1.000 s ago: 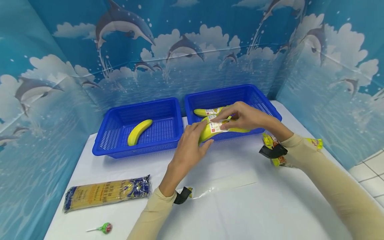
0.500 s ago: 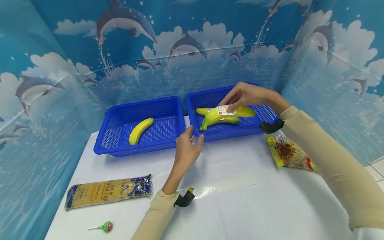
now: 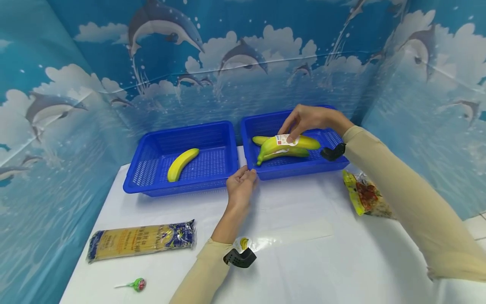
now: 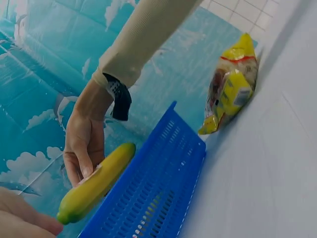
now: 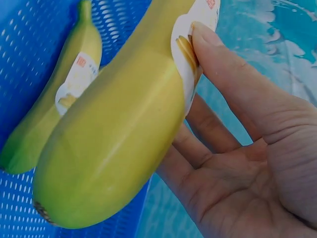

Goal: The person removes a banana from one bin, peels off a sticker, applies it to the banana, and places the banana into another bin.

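My right hand [image 3: 303, 120] pinches a yellow banana [image 3: 270, 147] with a white label, low over the right blue basket [image 3: 300, 169]. In the right wrist view the thumb presses the label [image 5: 184, 54], fingers behind. Beneath it, two more bananas lie in this basket, among them a labelled banana [image 5: 81, 59] with a green end. My left hand [image 3: 240, 188] has its fingers drawn together right at the basket's near left corner; I cannot tell whether they hold anything. The left wrist view shows its fingers near the held banana's green tip.
A left blue basket [image 3: 178, 185] contains one banana [image 3: 182, 164]. Spaghetti in a long bag [image 3: 142, 240] and a lollipop [image 3: 138, 284] lie at the front left. A yellow-edged food packet [image 3: 366, 196] lies by my right forearm. A banana label on clear film [image 3: 243, 243] is near my left wrist.
Both hands were on the banana in front of the right basket. The right hand has carried it over the basket. The left hand let go, and its fingers have drawn together by the corner.
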The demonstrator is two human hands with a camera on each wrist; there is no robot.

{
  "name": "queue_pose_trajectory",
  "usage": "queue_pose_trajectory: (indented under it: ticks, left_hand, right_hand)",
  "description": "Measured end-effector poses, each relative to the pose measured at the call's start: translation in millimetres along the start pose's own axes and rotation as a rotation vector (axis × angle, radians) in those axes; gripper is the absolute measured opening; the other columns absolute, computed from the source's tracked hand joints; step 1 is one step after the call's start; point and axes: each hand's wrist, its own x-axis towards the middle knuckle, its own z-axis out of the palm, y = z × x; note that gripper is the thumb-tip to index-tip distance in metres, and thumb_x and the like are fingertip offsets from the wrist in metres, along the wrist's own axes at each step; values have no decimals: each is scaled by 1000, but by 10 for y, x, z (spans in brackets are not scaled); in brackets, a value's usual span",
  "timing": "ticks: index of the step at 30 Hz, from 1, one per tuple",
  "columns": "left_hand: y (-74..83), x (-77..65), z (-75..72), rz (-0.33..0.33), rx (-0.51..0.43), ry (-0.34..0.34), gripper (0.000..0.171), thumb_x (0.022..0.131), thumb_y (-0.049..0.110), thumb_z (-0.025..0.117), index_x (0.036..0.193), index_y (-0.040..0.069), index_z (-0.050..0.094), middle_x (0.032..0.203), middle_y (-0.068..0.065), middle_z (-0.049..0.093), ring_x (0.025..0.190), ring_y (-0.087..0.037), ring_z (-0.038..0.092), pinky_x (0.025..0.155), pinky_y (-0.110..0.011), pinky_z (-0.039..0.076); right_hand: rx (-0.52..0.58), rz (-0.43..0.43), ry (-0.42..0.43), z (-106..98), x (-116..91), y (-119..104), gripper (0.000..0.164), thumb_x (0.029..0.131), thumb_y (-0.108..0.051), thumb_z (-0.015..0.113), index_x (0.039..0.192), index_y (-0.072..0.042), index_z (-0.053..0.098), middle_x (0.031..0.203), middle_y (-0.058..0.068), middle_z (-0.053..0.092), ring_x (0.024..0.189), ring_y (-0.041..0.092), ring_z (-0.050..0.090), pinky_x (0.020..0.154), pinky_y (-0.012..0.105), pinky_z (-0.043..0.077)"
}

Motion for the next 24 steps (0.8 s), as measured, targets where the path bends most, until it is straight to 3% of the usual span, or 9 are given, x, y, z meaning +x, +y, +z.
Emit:
queue_pose_trajectory:
  ticks: [4, 13, 24]
  left_hand:
    - [-25, 49, 28, -37, -99, 33, 52, 105, -4, 61, 153, -15, 45, 149, -33, 58, 139, -34, 60, 115, -45, 51]
    - [-34, 59, 31, -64, -113, 29, 49, 105, -6, 60, 151, -15, 49, 149, -33, 58, 137, -34, 62, 117, -48, 49]
    - [-53, 79, 5, -74, -114, 19, 50, 104, -7, 60, 152, -12, 50, 147, -29, 61, 127, -24, 65, 116, -46, 51]
  right_hand:
    - [-27, 62, -41, -48, 95, 36, 37, 95, -7, 83, 130, 1, 76, 127, 16, 77, 107, 21, 75, 91, 37, 64]
    - [-40, 134, -132, -85, 272, 188, 39, 95, -10, 85, 131, 1, 75, 131, 17, 74, 106, 22, 73, 95, 43, 63]
    - [-51, 158, -136, 20, 405, 414, 39, 94, -12, 86, 130, -1, 77, 132, 13, 74, 106, 22, 74, 93, 38, 63]
